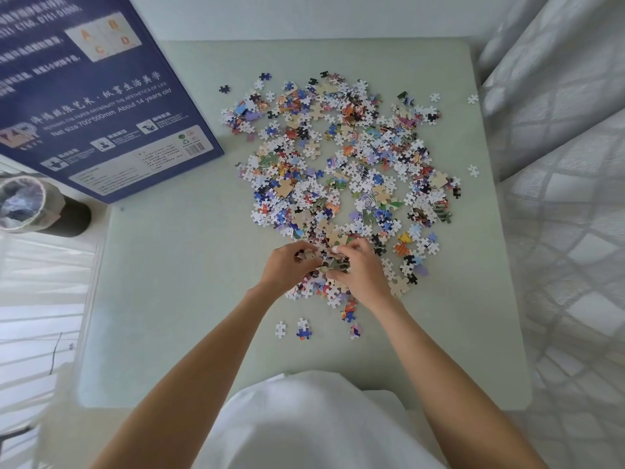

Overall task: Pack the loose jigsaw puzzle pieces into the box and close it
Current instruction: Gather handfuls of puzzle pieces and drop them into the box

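Observation:
A wide heap of loose jigsaw puzzle pieces (341, 164), coloured and white, covers the middle and right of the pale green table (176, 265). The dark blue puzzle box (101, 106) lies at the far left with its printed back facing up, overhanging the table's left edge. My left hand (287, 265) and my right hand (358, 269) meet at the near edge of the heap, fingers curled around a clump of pieces between them. Three stray pieces (297, 328) lie just in front of my hands.
A bin lined with a clear bag (23, 204) stands on the floor left of the table. White patterned curtains (558, 164) hang along the right side. A few single pieces (472, 170) lie near the table's right edge.

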The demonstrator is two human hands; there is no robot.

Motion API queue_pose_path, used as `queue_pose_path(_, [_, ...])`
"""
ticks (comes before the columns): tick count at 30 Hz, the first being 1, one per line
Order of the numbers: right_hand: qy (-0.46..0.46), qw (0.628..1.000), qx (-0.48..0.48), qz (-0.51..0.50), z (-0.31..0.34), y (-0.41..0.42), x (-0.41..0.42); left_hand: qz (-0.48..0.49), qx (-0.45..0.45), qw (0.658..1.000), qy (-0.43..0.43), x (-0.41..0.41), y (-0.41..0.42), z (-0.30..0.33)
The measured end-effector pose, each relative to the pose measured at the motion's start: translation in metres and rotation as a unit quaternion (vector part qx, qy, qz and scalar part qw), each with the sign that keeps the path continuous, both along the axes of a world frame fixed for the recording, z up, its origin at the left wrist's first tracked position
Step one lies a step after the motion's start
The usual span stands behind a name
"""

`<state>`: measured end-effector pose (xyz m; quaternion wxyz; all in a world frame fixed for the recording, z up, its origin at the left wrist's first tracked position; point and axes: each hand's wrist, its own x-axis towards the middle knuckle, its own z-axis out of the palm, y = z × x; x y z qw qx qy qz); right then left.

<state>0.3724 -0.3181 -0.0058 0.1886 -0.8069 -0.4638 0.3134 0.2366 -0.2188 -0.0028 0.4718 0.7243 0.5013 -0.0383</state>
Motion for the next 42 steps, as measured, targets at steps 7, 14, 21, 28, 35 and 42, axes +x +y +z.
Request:
queue_pose_path(7, [0.037,0.997,0.021,-0.069,0.005,-0.006,0.005,0.038,0.002,0.999,-0.011,-0.001,0.001,0.003])
queue_pose_path(14, [0.057,0.997,-0.011,-0.059,0.002,-0.011,0.016,0.062,0.027,0.998,-0.004,-0.010,0.004,0.003])
queue_pose_path(21, [0.067,0.995,-0.007,-0.068,0.001,-0.008,0.019,0.056,0.068,0.996,0.007,-0.011,0.004,0.005])
queue_pose_path(28, [0.090,0.992,-0.008,-0.087,0.011,-0.006,0.020,0.056,0.058,0.997,0.000,-0.019,0.011,0.006])
queue_pose_path(35, [-0.107,0.994,-0.005,0.021,0.029,-0.006,0.009,0.055,0.120,0.989,-0.061,-0.039,0.020,0.016])
queue_pose_path(42, [-0.058,0.998,0.033,0.009,0.071,0.020,-0.014,0.050,0.181,0.967,-0.175,-0.073,0.040,0.071])
